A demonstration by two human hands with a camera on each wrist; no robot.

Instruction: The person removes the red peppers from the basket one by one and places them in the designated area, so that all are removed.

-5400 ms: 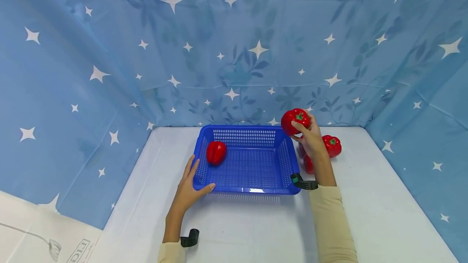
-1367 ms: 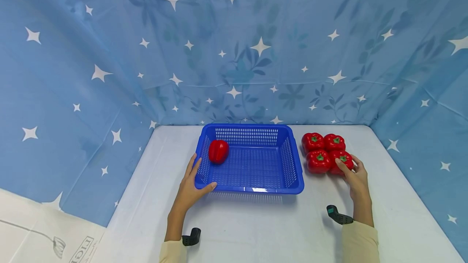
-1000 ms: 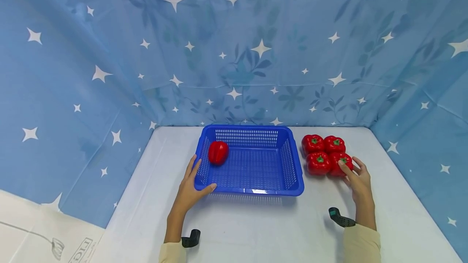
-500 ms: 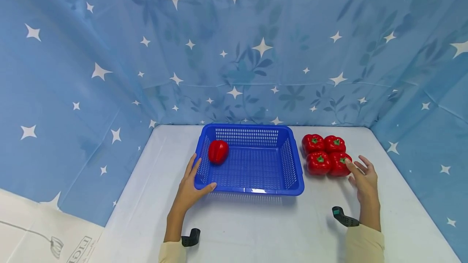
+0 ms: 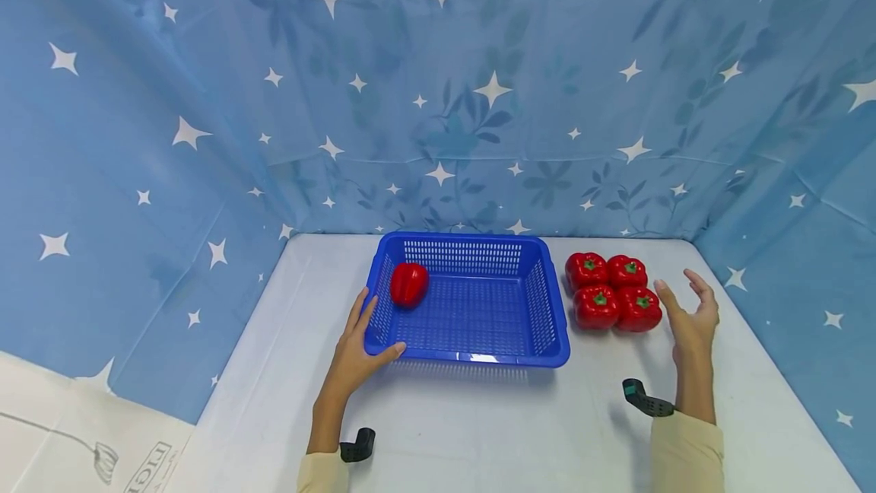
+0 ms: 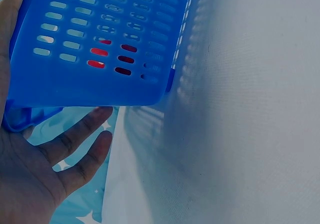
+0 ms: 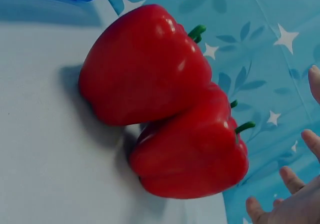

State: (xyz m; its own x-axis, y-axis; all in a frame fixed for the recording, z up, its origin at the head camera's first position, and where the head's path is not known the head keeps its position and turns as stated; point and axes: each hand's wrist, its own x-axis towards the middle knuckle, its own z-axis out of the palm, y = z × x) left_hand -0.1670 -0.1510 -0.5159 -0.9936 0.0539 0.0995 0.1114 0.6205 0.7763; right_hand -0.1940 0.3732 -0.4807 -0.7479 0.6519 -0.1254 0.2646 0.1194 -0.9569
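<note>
A blue perforated plastic basket (image 5: 472,360) stands on the table with one red bell pepper (image 5: 409,285) lying on its side at the left inside. My left hand (image 5: 354,356) rests at the basket's front left corner, fingers straight along the left side and thumb at the front rim. In the left wrist view, two fingers (image 6: 82,166) stretch out beside the basket wall. To the right of the basket, several red bell peppers (image 5: 597,306) stand stem up in a tight block of two rows. My right hand (image 5: 694,326) hovers beside the block's right side, fingers spread, holding nothing.
White cloth covers the table (image 5: 465,424). Behind it and along both sides hangs a blue curtain (image 5: 438,97) with white stars. Black camera mounts (image 5: 357,445) are strapped to both wrists.
Earlier, my right hand carried a bell pepper over the basket's right rim; that pepper now stands in the block. The hand has since let go and drawn away rightward. My left hand has stayed put.
</note>
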